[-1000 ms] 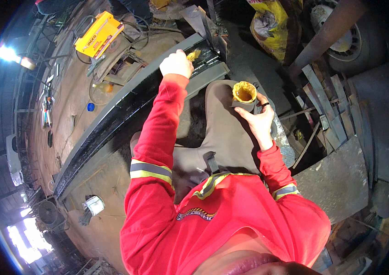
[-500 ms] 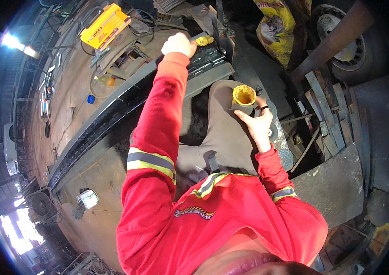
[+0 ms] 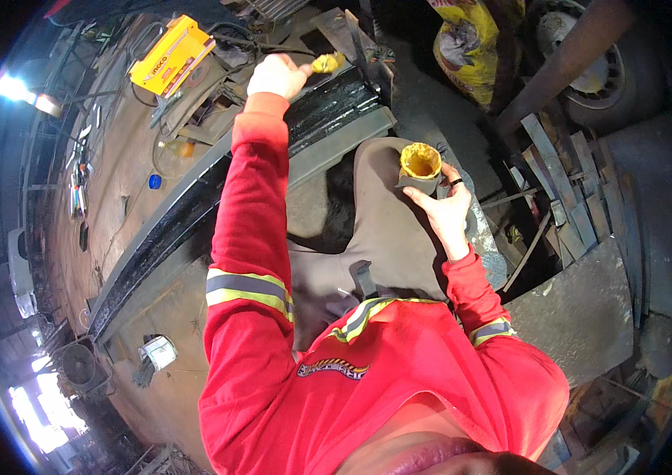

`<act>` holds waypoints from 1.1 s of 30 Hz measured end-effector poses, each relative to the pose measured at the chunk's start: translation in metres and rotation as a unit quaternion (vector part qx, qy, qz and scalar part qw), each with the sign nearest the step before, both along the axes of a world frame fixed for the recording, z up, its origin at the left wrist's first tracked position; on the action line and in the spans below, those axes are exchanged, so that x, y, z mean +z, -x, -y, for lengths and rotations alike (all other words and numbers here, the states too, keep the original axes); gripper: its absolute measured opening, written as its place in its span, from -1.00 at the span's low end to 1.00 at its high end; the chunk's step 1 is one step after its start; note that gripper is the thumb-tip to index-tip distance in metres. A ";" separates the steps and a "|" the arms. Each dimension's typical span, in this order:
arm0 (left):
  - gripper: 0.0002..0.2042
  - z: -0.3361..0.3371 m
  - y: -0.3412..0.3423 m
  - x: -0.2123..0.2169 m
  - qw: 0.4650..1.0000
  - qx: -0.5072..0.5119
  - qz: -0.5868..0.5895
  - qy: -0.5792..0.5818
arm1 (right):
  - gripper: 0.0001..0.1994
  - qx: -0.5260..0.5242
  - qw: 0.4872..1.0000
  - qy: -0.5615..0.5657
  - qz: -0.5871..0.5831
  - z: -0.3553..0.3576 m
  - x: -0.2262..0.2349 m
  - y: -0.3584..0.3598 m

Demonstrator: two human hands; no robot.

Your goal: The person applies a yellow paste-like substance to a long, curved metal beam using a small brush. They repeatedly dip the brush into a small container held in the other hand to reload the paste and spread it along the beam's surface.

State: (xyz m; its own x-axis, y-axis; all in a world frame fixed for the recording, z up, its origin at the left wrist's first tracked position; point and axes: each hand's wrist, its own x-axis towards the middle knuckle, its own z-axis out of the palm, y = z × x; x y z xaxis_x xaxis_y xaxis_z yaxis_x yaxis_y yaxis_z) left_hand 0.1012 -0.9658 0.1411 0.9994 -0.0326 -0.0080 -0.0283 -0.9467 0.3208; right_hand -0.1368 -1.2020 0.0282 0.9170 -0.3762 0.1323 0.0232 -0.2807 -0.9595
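Steel takes up most of the view: a long black-painted metal beam (image 3: 217, 198) runs diagonally from the lower left up toward the top centre, its long axis slanting away from the person, its far end glossy and dark. Red sleeve with a reflective band stretches along that same line, left arm almost fully extended, so the left hand (image 3: 274, 77) sits right at the beam's far end, above and well ahead of the body. That hand is clenched around a small brush with a yellow-stained head (image 3: 328, 62), the head pointing right, just over the beam's wet black top face. Right arm is bent close in, elbow tucked, and the right hand (image 3: 445, 210) is wrapped around a small cup smeared with yellow paint (image 3: 420, 165), held upright over the grey-trousered knee. Cup lies down and to the right of the brush, well apart. Off to the upper left, a yellow boxy machine (image 3: 171, 55) sits on the dusty floor.
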 end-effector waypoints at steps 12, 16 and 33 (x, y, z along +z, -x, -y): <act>-0.78 0.015 0.030 -0.005 0.978 -0.125 0.105 -0.130 | -0.32 0.009 1.000 -0.003 0.007 -0.003 -0.007 0.002; -0.78 0.035 0.034 -0.033 0.964 -0.125 0.123 -0.198 | -0.34 0.019 1.000 0.000 0.020 -0.002 0.002 -0.002; -0.56 -0.035 -0.067 -0.046 0.985 -0.062 -0.082 -0.140 | -0.33 0.035 0.999 -0.010 0.033 -0.004 -0.010 0.000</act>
State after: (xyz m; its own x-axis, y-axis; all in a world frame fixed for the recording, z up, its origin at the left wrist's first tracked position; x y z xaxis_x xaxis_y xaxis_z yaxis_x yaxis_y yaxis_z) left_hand 0.1681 -0.9303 0.0955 0.9722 -0.1283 -0.1957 -0.1190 -0.9912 0.0586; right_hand -0.1369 -1.1980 0.0186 0.9305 -0.3153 0.1862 0.1055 -0.2563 -0.9608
